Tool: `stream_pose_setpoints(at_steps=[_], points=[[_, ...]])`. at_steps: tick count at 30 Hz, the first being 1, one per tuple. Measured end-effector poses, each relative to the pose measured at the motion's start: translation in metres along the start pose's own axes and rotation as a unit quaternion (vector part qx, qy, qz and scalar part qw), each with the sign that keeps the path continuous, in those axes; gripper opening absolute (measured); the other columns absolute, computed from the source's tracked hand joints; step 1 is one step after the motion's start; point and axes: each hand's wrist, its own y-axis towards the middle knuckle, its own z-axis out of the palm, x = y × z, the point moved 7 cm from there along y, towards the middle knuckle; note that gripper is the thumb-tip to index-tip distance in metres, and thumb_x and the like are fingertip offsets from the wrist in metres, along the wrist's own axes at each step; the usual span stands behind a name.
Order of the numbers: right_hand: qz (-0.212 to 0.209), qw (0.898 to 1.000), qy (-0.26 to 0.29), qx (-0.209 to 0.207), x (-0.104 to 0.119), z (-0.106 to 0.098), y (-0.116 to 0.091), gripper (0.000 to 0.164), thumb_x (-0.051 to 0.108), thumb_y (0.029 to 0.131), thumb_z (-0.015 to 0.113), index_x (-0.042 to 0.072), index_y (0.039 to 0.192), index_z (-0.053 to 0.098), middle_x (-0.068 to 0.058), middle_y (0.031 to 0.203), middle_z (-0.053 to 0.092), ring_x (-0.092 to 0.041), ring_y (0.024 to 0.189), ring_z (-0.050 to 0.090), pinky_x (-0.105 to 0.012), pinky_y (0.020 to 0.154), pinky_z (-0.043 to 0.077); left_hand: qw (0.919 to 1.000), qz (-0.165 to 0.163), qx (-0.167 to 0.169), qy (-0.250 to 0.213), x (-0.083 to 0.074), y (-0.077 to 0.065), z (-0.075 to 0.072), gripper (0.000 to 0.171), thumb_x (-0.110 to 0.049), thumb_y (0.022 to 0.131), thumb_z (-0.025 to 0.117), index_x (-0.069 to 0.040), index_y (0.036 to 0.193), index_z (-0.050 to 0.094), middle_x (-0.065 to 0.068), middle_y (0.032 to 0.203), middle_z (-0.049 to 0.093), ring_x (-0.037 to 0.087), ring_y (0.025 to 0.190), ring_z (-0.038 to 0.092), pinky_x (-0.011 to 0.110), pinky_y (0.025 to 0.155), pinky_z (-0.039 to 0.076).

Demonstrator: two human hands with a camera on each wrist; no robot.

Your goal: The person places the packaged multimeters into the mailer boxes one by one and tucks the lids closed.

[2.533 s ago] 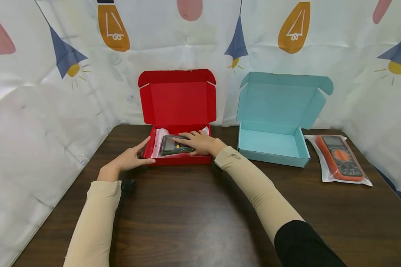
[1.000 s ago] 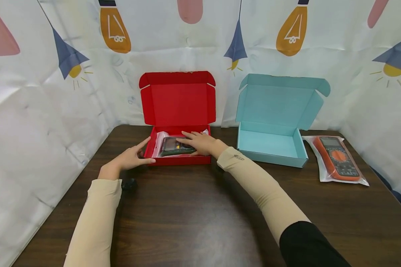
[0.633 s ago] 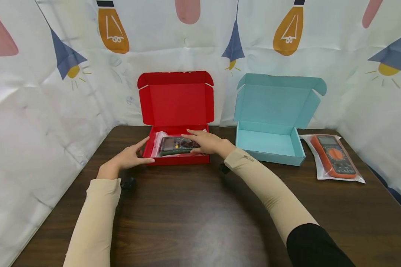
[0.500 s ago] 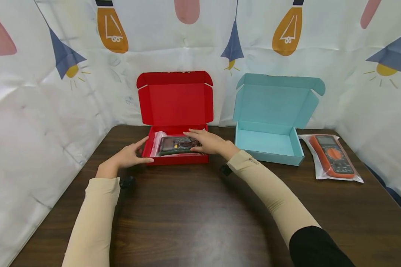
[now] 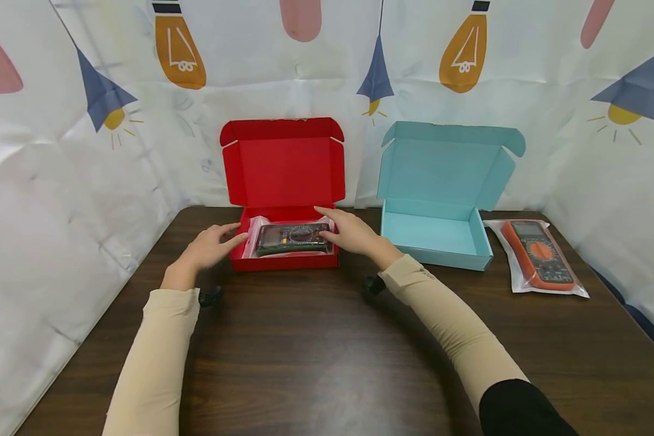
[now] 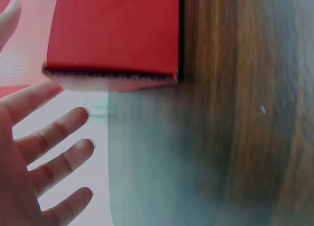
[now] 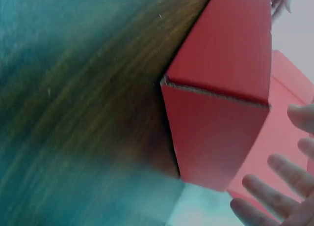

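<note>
A dark multimeter (image 5: 293, 238) in a clear plastic bag lies inside the red cardboard box (image 5: 283, 263), whose lid stands up. My left hand (image 5: 206, 247) is at the box's left side, thumb over the front left corner and fingers spread. In the left wrist view the fingers of the left hand (image 6: 49, 147) are straight and grip nothing. Beyond the right wall of the red box hovers my right hand (image 5: 353, 235), its fingertips reaching over the multimeter's right end. Loosely spread fingers of the right hand (image 7: 279, 191) show beside the box in the right wrist view.
A light blue box (image 5: 436, 233) with its lid up and nothing inside stands right of the red one. Further right, an orange multimeter (image 5: 539, 254) in a clear bag lies on the dark wooden table (image 5: 305, 339). A patterned white cloth (image 5: 300, 79) hangs behind.
My right hand has drawn off the bagged multimeter toward the right, uncovering its dial. My left thumb has come up from the front corner of the red box.
</note>
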Motion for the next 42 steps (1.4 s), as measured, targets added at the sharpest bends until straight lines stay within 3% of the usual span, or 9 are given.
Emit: stream_pose_setpoints(at_steps=[5,12,16,25,29,32,42], points=[[0.006,0.997,0.038,-0.072,-0.008,-0.017,-0.004,0.063,0.017,0.101,0.066,0.012,0.158,0.04,-0.013,0.156,0.046,-0.032,0.135,0.051,-0.047,0.108,0.046,0.999,0.002,-0.036,-0.026,-0.01,0.005,-0.008,0.074,-0.049,0.104,0.052,-0.002,0.159,0.033,0.031,0.147,0.042,0.048,0.13,0.044,0.065,0.104,0.042],[0.012,0.978,0.111,-0.176,-0.019,-0.031,-0.01,0.055,0.011,0.102,0.061,0.008,0.155,0.045,-0.014,0.152,0.05,-0.035,0.129,0.055,-0.049,0.106,0.047,0.9914,-0.004,-0.092,-0.093,-0.016,0.013,-0.018,0.076,-0.046,0.106,0.049,-0.004,0.163,0.023,0.031,0.157,0.034,0.051,0.138,0.036,0.066,0.11,0.034],[0.029,0.967,0.156,-0.201,-0.026,-0.033,-0.008,0.058,0.01,0.102,0.061,0.006,0.157,0.041,-0.014,0.156,0.045,-0.037,0.134,0.051,-0.048,0.108,0.045,0.9784,-0.024,-0.131,-0.158,-0.014,0.02,-0.022,0.078,-0.05,0.106,0.047,-0.009,0.165,0.017,0.027,0.161,0.029,0.049,0.142,0.036,0.064,0.11,0.035],[0.083,0.936,0.263,-0.219,-0.042,-0.033,0.0,0.062,0.009,0.102,0.058,0.009,0.159,0.035,-0.017,0.158,0.041,-0.04,0.135,0.048,-0.051,0.103,0.049,0.9376,-0.086,-0.182,-0.283,-0.016,0.033,-0.029,0.08,-0.054,0.105,0.043,-0.013,0.166,0.011,0.021,0.166,0.023,0.041,0.15,0.027,0.058,0.118,0.027],[0.086,0.936,0.269,-0.212,-0.044,-0.032,0.003,0.063,0.009,0.102,0.057,0.009,0.16,0.033,-0.017,0.16,0.038,-0.041,0.137,0.045,-0.052,0.105,0.048,0.9161,-0.1,-0.194,-0.336,-0.018,0.038,-0.028,0.078,-0.052,0.105,0.042,-0.013,0.166,0.012,0.018,0.168,0.02,0.036,0.152,0.024,0.052,0.121,0.023],[0.086,0.938,0.265,-0.206,-0.045,-0.032,0.007,0.066,0.011,0.102,0.058,0.009,0.161,0.03,-0.015,0.163,0.033,-0.041,0.14,0.042,-0.053,0.107,0.045,0.9057,-0.103,-0.196,-0.362,-0.02,0.043,-0.027,0.078,-0.051,0.106,0.042,-0.014,0.166,0.011,0.015,0.168,0.018,0.033,0.153,0.022,0.049,0.122,0.021],[0.075,0.951,0.248,-0.166,-0.035,-0.03,0.018,0.075,0.014,0.102,0.059,0.007,0.164,0.016,-0.013,0.169,0.02,-0.041,0.147,0.032,-0.054,0.111,0.041,0.9,-0.108,-0.202,-0.371,-0.019,0.048,-0.024,0.077,-0.051,0.106,0.04,-0.014,0.166,0.01,0.013,0.169,0.02,0.029,0.153,0.022,0.047,0.123,0.019]])
